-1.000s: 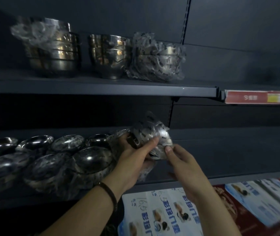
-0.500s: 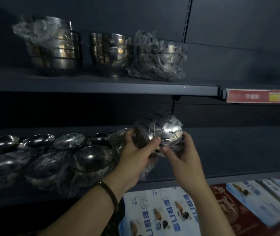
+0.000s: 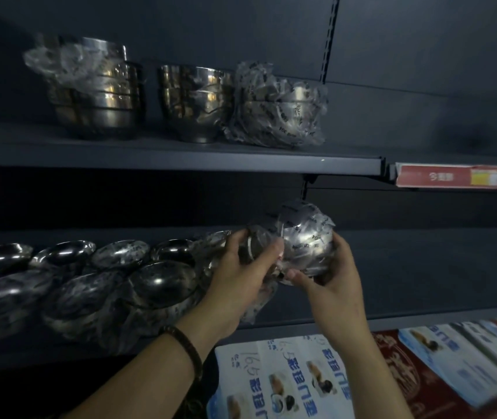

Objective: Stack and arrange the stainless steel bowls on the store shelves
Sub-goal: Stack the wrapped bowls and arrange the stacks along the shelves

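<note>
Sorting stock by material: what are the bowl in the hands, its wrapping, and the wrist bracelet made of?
Shiny round bowl: polished steel, judging by mirror-like glints. Its crinkled clear printed wrapping: thin plastic film. Dark beaded bracelet on the left wrist: matte, possibly wood; too dim to confirm.

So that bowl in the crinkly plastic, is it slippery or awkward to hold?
Probably a bit slippery: the wrapped bowl is smooth shiny metal under loose plastic, which may slide against it. Both the left hand and the right hand grip it. Its rounded shape suggests it could roll if set down on its side.
</note>
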Available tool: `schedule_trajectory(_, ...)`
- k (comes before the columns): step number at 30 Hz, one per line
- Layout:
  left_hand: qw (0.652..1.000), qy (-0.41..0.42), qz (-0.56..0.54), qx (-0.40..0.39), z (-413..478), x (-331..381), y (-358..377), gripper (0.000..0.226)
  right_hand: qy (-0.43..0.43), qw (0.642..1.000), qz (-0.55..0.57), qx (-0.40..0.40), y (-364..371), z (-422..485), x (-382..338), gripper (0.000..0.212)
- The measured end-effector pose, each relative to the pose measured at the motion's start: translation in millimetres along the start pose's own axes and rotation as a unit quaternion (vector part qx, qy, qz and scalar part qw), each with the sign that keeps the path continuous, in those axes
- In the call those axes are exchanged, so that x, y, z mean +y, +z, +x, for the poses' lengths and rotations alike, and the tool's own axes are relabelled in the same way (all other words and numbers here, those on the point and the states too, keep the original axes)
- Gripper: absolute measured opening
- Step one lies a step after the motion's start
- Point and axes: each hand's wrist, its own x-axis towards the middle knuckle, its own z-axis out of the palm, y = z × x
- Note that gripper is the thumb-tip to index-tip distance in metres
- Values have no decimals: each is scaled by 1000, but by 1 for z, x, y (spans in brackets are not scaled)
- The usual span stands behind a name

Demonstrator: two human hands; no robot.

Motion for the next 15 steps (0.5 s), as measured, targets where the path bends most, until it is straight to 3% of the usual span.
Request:
schedule_trajectory(3, 998, -4, -38, 58, 2, 4, 6, 47, 9, 999, 29, -17, 4, -4, -1, 64)
schedule_trajectory(6, 995, 11, -45, 90, 3, 5, 9, 38, 33, 982, 186, -13, 15, -7, -1, 43)
schedule_trajectory(8, 991, -1, -61, 115, 3, 5, 10, 28, 70, 957, 279, 22, 21, -6, 1, 42)
schedule_trajectory(15, 992, -44, -27, 115, 3, 7, 12, 5, 126, 946, 271, 122, 29, -4, 7, 44)
